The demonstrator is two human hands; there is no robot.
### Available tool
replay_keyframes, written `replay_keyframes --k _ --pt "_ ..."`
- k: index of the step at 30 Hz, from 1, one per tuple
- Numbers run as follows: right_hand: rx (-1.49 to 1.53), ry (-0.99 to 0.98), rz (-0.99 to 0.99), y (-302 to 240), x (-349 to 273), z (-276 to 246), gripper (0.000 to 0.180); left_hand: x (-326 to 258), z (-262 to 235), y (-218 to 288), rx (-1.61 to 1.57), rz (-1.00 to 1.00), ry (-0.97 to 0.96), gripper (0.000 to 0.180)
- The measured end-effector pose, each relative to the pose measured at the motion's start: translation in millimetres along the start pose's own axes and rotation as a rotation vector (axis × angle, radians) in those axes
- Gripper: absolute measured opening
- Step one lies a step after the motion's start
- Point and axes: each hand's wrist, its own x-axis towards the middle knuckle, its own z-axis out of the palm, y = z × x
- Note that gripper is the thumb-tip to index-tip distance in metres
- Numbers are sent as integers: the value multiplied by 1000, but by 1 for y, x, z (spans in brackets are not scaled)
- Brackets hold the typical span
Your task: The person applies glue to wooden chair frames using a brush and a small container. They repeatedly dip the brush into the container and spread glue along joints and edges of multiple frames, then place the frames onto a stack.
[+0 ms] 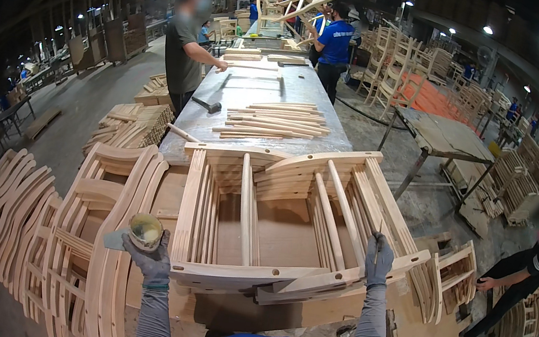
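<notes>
Crossing a dim workshop (111,76), a long table (313,94) bears rods (275,122); left hand (151,264) grips cup (146,234), right hand (379,262) pinches thin stick (381,228).

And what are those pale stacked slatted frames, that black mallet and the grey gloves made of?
The slatted frames look like bare wood: pale, dull, faintly grained. The mallet might be rubber, being dark; it's too small to tell. The gloves seem matte cloth, hugging the fingers.

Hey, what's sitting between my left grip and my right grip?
In the head view, a stack of pale wooden frames sits between your left grip and right grip.
</notes>
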Motion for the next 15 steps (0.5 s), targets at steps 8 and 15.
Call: replay_keyframes --k 8,15 --pt "-43 41 -83 1 2 1 17 7 -9 3 -112 -69 -98 58" --pt "-71 28 -60 2 0 1 17 8 -10 2 -76 -34 -87 60"
